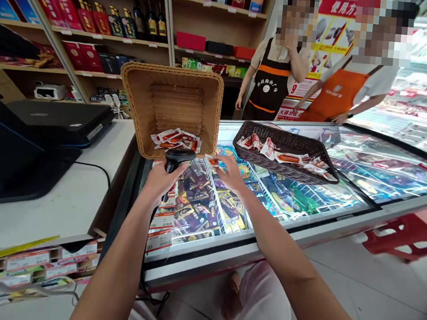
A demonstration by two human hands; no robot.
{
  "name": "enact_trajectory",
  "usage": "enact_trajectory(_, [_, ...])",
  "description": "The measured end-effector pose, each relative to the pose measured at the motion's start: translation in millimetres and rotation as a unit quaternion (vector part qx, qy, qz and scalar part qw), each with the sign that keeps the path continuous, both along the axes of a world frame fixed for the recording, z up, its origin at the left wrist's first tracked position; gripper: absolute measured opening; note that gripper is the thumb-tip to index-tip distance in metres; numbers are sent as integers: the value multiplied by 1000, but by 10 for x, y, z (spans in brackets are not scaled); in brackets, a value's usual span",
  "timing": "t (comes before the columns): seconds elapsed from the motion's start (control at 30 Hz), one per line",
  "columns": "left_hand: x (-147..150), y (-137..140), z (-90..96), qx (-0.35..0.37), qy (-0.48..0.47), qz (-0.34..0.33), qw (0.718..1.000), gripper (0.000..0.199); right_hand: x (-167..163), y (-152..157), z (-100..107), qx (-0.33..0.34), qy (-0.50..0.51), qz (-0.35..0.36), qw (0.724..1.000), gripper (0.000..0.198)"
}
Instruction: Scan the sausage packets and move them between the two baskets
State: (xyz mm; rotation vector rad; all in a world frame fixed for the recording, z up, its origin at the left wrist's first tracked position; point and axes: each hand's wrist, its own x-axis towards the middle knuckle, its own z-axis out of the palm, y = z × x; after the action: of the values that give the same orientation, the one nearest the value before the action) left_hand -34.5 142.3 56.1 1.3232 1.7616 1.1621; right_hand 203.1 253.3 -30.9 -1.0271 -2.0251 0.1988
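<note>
My left hand (pixel 162 181) is wrapped round the handle of a black barcode scanner (pixel 180 154), its head turned toward my right hand. Between the fingers of my right hand (pixel 230 174) is a small packaged sausage (pixel 212 160) in a clear and red wrapper. Just beyond both hands, a tan wicker basket (pixel 129 93) is tipped so its opening faces me, with several packaged sausages (pixel 178 139) inside. To the right lies a dark brown woven basket (pixel 287 170) holding several more wrapped sausages (pixel 292 158). Both baskets rest on the glass-topped freezer.
The freezer (pixel 224 253) holds packaged goods under its glass. A white counter (pixel 100 170) with a black monitor (pixel 9 147) stands at left. Two people in aprons stand behind the freezer. A red stool (pixel 408 237) is at right. Shelves (pixel 108 36) with boxes and bottles line the back.
</note>
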Motion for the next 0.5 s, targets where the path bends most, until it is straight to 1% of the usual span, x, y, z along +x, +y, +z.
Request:
enact_trajectory(0.07, [18, -1, 4, -12, -18, -10, 1000, 47, 33, 30, 10, -3, -10, 17, 1000, 31])
enact_trajectory(0.13, [32, -8, 15, -11, -17, -16, 1000, 47, 73, 49, 25, 30, -32, 23, 999, 29])
enact_trajectory(0.2, [48, -23, 40, -1, -18, -18, 1000, 47, 113, 60, 36, 89, -52, 2, 995, 24])
enact_trajectory(0.3, [92, -61, 106, 0, -42, -14, 999, 48, 162, 64, 43, 166, -72, -54, 982, 17])
enact_trajectory(0.4, [154, -109, 176, -16, -83, -27, 996, 50, 192, 57, 39, 219, -78, -99, 968, 15])
enact_trajectory(0.5, [206, -142, 200, -28, -105, -53, 993, 51, 198, 49, 20, 249, -77, -110, 959, 15])
